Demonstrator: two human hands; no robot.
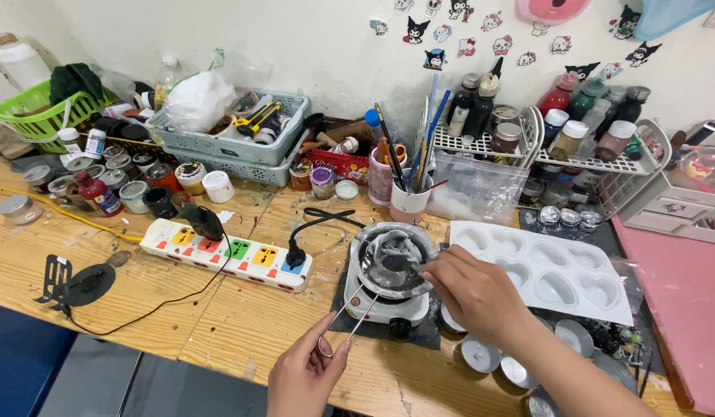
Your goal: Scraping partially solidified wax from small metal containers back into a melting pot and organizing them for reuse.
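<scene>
Left hand (307,378) nearest, grip pinched on wire handle (346,318), steadying pot (394,261) on small hotplate (388,305) at table (218,324) edge. Right hand (473,293), fingers closed on spoon (408,265), dips into grey melt. Heart mould (543,270) beside, handy.

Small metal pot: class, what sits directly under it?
The small metal pot rests on a white electric hot plate; the plate's heating surface is covered by the pot.

The left hand (303,378) is cut off at the wrist by the lower edge. The small electric hotplate (388,309) is largely hidden beneath the metal pot (392,259). The stirring tool's grip is concealed within the right hand (469,289). Jar labels are too small to be read.
</scene>
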